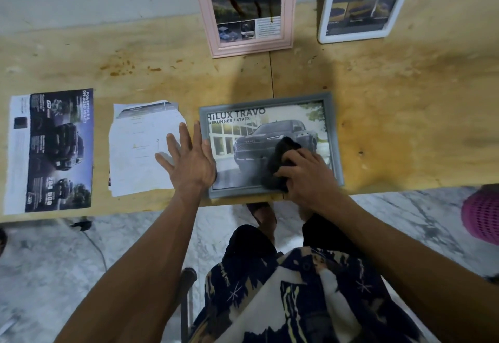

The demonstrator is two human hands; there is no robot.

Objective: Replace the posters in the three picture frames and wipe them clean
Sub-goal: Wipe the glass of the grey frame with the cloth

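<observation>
Pink frame point(244, 10) and white frame point(364, 2) stood behind; two loose posters point(54, 151) lay left. Grey frame point(270, 145) lay flat at the table point(405, 100) edge. Left hand point(189, 159) pressed flat, fingers straight, on its left rim; right hand point(305, 172) clenched a dark cloth point(280, 159) on the glass.

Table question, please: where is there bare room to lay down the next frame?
Bare wood lies right of the grey frame, below the white frame, and left of the pink frame. Crowded: the loose poster, paper sheet and both hands.
</observation>
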